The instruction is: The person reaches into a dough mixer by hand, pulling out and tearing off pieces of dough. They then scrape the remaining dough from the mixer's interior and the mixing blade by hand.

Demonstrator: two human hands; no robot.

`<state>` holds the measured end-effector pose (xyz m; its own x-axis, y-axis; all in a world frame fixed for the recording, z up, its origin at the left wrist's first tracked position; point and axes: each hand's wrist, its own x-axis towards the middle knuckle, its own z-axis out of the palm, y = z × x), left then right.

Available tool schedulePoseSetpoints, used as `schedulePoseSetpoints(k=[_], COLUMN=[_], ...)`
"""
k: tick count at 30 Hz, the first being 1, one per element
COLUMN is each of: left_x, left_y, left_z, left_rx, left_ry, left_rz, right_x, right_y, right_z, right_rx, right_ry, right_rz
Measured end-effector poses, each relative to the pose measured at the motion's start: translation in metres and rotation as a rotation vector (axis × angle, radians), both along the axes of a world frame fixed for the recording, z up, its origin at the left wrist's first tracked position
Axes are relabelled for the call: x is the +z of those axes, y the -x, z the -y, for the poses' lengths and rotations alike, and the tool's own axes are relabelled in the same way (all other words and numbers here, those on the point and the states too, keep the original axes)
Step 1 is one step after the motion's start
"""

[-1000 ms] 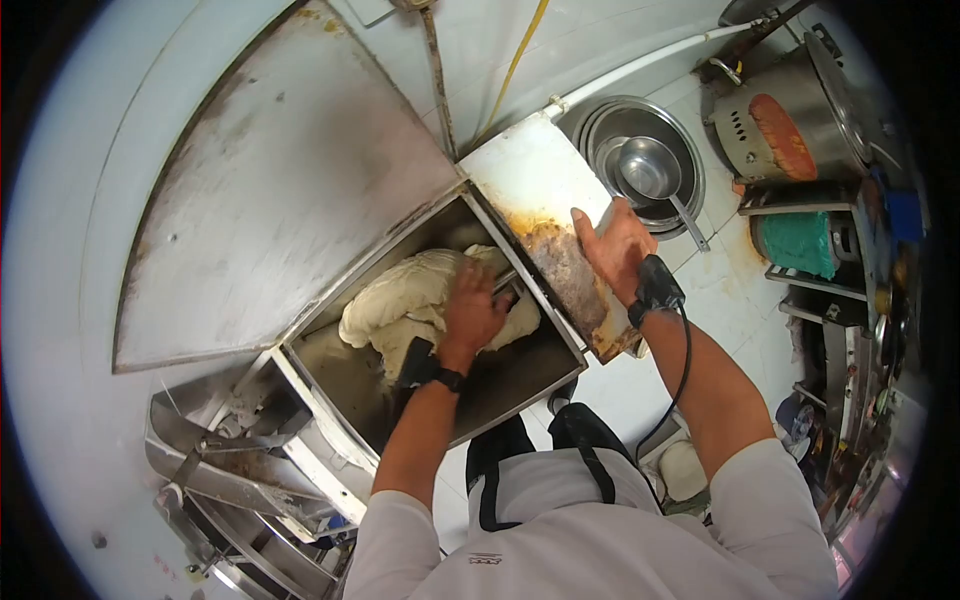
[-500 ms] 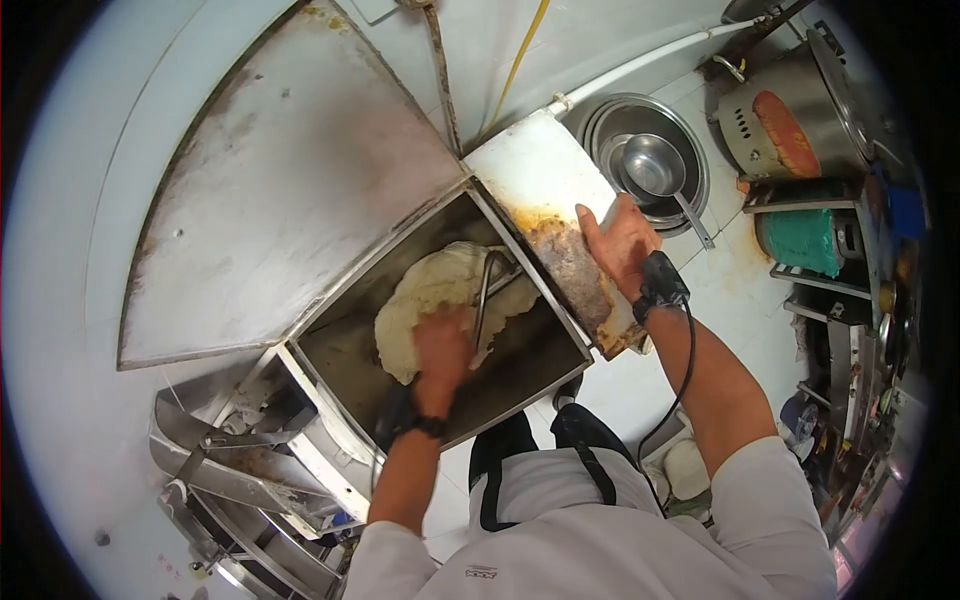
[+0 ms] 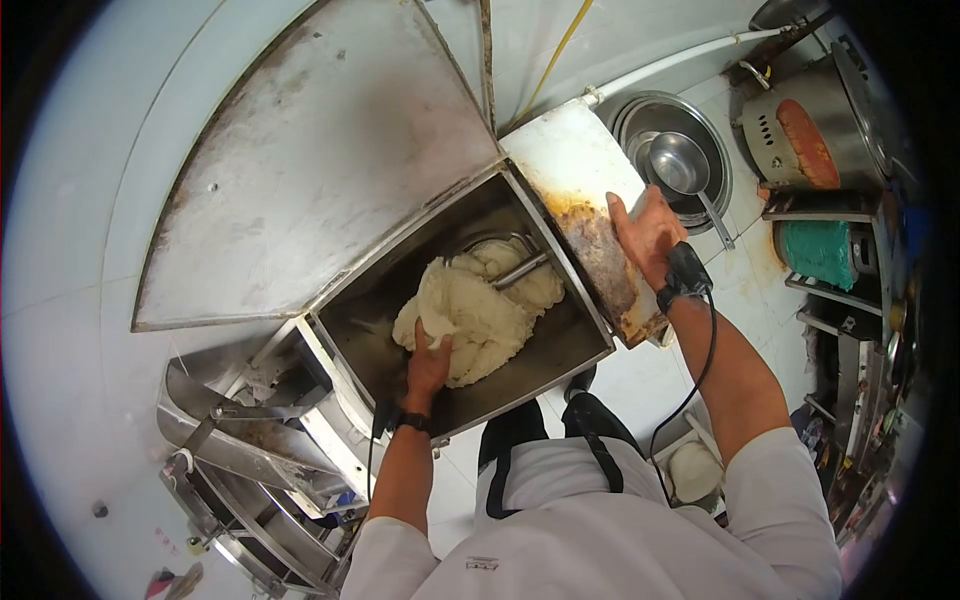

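Note:
A pale lump of dough (image 3: pixel 480 310) lies in the metal mixer tub (image 3: pixel 375 375), wrapped partly around a curved metal mixing arm (image 3: pixel 522 270). My left hand (image 3: pixel 428 365) touches the dough's near left edge, thumb and fingers apart, the fingertips partly against the dough. My right hand (image 3: pixel 650 235) rests with its fingers spread on the rusty white top of the machine housing (image 3: pixel 578 170), right of the tub. A dark wrist strap with a cable is on each wrist.
The raised metal lid (image 3: pixel 320 170) stands behind the tub. Nested metal bowls (image 3: pixel 718 150) with a ladle (image 3: pixel 680 165) are at the upper right, beside a large steel pot (image 3: pixel 800 130). Metal equipment (image 3: pixel 250 440) stands at the lower left. Shelves line the right side.
The mixing arm and dough have shifted, with the dough now more bunched up. My left hand has moved from over the dough to its near left edge. The camera view has shifted slightly.

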<state>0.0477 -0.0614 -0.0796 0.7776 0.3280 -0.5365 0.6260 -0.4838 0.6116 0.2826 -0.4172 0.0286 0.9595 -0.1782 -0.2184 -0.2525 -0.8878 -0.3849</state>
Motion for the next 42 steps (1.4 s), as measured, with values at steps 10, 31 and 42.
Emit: schedulePoseSetpoints(k=[10, 31, 42], left_x=[0.016, -0.017, -0.065], left_y=[-0.056, -0.08, -0.021], left_z=[0.054, -0.008, -0.057], left_rx=[-0.348, -0.302, 0.035], left_ry=[-0.567, -0.524, -0.225], left_rz=[-0.294, 0.075, -0.047], right_x=[-0.005, -0.009, 0.002], right_y=[0.0, -0.002, -0.004], right_z=[0.002, 0.002, -0.002], right_rx=[-0.009, 0.029, 0.004], right_ry=[0.008, 0.049, 0.047], right_rz=[-0.004, 0.084, 0.007])
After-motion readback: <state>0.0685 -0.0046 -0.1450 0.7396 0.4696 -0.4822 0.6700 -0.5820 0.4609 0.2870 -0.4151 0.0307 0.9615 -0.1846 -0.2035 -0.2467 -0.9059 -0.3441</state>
